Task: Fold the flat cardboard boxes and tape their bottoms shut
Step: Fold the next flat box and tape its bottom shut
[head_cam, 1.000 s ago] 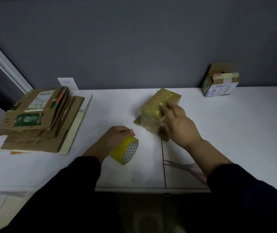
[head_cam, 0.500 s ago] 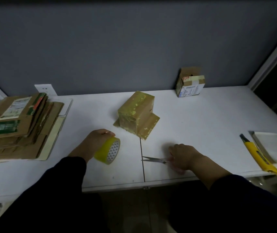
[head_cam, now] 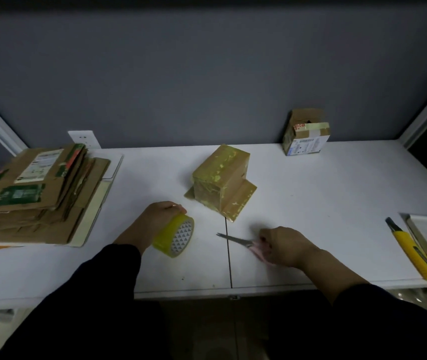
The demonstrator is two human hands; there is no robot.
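Scanning from your left: one stack of flat cardboard boxes [head_cam: 33,193] lies at the left end of the worktop [head_cam: 324,193]; the number of sheets cannot be told. Your left hand [head_cam: 155,219] curls over one tape roll [head_cam: 174,235], which stands on its rim with its core facing right and toward you. One folded box [head_cam: 220,180] sits mid-worktop behind both hands, touched by neither, taped face up, long axis running from near-left to far-right, flaps splayed flat at its base. Your right hand [head_cam: 282,245] grips the pink handles of one pair of scissors [head_cam: 235,240], blades pointing left across the worktop seam. Bare surface lies right of the folded box. One taped box [head_cam: 305,133] stands against the rear wall. One yellow knife [head_cam: 414,253] lies at the near right corner, reaching the front edge.
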